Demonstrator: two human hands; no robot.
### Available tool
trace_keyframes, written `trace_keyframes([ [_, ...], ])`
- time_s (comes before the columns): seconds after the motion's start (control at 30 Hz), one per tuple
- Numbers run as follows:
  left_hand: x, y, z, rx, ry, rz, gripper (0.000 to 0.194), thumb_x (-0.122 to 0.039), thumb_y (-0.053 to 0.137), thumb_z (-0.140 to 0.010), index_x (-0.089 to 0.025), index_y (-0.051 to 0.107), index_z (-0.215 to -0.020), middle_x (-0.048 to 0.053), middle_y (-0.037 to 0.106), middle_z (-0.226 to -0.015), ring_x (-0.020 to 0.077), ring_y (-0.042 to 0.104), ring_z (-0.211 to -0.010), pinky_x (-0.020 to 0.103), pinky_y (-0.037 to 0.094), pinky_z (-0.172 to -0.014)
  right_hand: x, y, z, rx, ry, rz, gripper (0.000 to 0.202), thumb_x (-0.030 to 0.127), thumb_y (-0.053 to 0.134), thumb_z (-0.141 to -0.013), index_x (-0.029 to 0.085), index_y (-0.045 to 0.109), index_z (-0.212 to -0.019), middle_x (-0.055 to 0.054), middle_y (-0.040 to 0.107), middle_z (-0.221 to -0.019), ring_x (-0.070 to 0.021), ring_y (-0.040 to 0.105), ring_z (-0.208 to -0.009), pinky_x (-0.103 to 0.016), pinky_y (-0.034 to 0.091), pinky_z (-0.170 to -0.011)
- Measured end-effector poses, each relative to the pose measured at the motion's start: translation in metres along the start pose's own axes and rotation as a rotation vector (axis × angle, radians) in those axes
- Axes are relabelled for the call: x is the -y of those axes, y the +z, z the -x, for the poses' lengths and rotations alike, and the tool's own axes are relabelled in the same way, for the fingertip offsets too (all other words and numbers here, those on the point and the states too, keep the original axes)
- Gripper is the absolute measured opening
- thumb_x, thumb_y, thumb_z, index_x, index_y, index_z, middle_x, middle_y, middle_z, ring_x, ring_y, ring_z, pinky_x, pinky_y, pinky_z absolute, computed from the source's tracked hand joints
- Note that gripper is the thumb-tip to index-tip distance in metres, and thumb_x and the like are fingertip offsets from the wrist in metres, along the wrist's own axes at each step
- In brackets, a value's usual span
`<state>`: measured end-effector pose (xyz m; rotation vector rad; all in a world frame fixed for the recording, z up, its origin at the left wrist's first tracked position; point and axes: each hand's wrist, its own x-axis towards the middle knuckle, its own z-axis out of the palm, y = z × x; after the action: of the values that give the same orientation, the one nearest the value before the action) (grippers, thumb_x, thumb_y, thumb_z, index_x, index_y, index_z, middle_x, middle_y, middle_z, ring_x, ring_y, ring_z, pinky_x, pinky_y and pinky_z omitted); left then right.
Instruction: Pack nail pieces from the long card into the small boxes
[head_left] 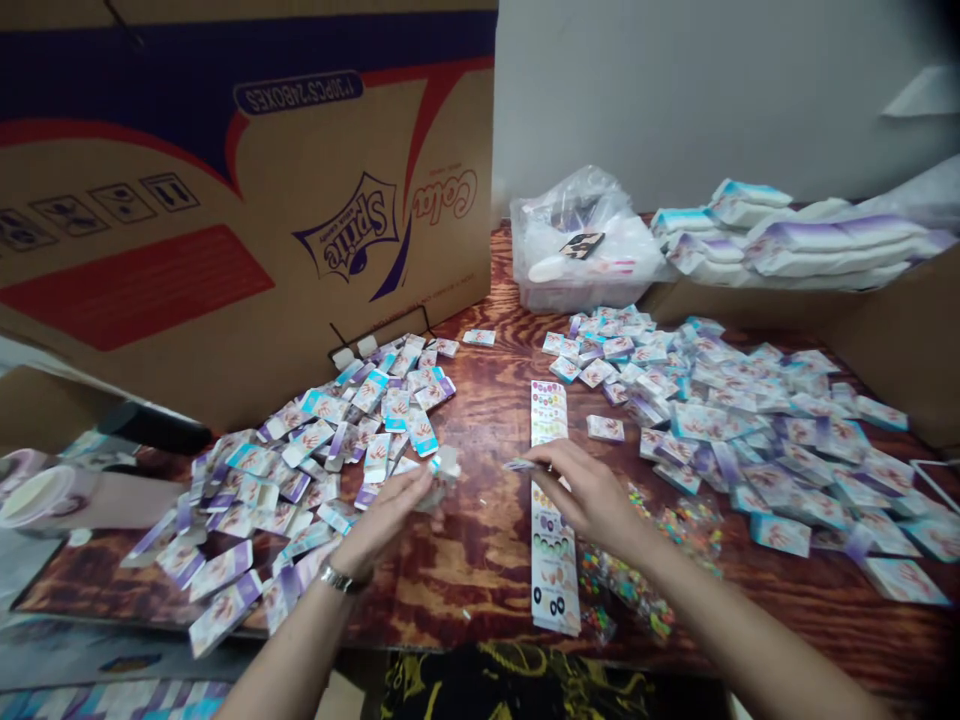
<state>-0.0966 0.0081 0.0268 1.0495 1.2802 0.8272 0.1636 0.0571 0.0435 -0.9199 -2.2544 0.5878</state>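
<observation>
My left hand, with a metal watch at the wrist, closes around a small paper box with its end flap up. My right hand pinches a small, flat printed card, seen nearly edge-on. Beneath the right hand runs a long strip of printed sheets with rows of coloured pictures. To its right, partly under my right forearm, lie clear packets of colourful small pieces. Left of my left hand spreads a heap of small blue, purple and white boxes, some with open flaps.
Another heap of small boxes covers the right side of the wooden table. A large carton stands at the back left. Behind are a bag-lined plastic tub and stacked packs. A pink cup lies at left.
</observation>
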Motion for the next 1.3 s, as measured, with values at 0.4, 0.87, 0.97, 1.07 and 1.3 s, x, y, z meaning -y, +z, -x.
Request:
trace_keyframes([
  [0.4,0.018,0.06,-0.006,0.467,-0.553,0.723,0.059,-0.059,0.036,-0.086,-0.007,0.063,-0.079,0.007,0.064,-0.056,0.006,0.045,-0.028,0.015,0.035,-0.027,0.0,-0.007,0.016,0.112,-0.66,0.585,0.02,0.018,0.045,-0.092,0.02,0.061,-0.102,-0.005,0.067,-0.103,-0.0162,0.059,-0.095,-0.027,0.048,-0.068],
  [0.87,0.013,0.068,-0.002,0.219,-0.381,0.524,0.045,-0.054,0.048,-0.083,-0.011,0.058,-0.09,0.008,0.067,-0.061,0.0085,0.052,-0.034,0.015,0.04,-0.031,0.014,0.0,0.017,0.102,-0.406,0.442,0.02,0.014,0.046,-0.09,0.019,0.062,-0.1,-0.007,0.065,-0.102,-0.0169,0.056,-0.086,-0.029,0.051,-0.075],
  [0.97,0.014,0.068,-0.003,0.282,-0.41,0.471,0.045,-0.055,0.048,-0.082,-0.012,0.056,-0.092,0.007,0.066,-0.063,0.009,0.053,-0.035,0.016,0.039,-0.032,0.011,0.0,0.02,0.123,-0.485,0.493,0.018,0.016,0.046,-0.09,0.02,0.061,-0.1,-0.006,0.066,-0.098,-0.0154,0.055,-0.076,-0.029,0.049,-0.067],
  [1.07,0.014,0.069,-0.004,0.227,-0.302,0.333,0.038,-0.053,0.051,-0.081,-0.017,0.055,-0.091,0.001,0.063,-0.065,0.0101,0.055,-0.042,0.018,0.039,-0.037,0.007,0.0,0.022,0.157,-0.579,0.53,0.018,0.016,0.047,-0.09,0.019,0.061,-0.101,-0.006,0.066,-0.095,-0.0141,0.054,-0.068,-0.027,0.046,-0.057],
  [1.3,0.011,0.066,0.01,0.125,0.284,-0.389,0.041,-0.034,0.064,-0.076,-0.022,0.058,-0.115,0.007,0.063,-0.11,0.0246,0.057,-0.1,0.032,0.04,-0.087,0.001,0.011,0.028,0.188,-0.376,0.271,0.023,0.011,0.042,-0.091,0.013,0.059,-0.106,-0.01,0.065,-0.096,-0.0174,0.058,-0.086,-0.028,0.05,-0.074],
])
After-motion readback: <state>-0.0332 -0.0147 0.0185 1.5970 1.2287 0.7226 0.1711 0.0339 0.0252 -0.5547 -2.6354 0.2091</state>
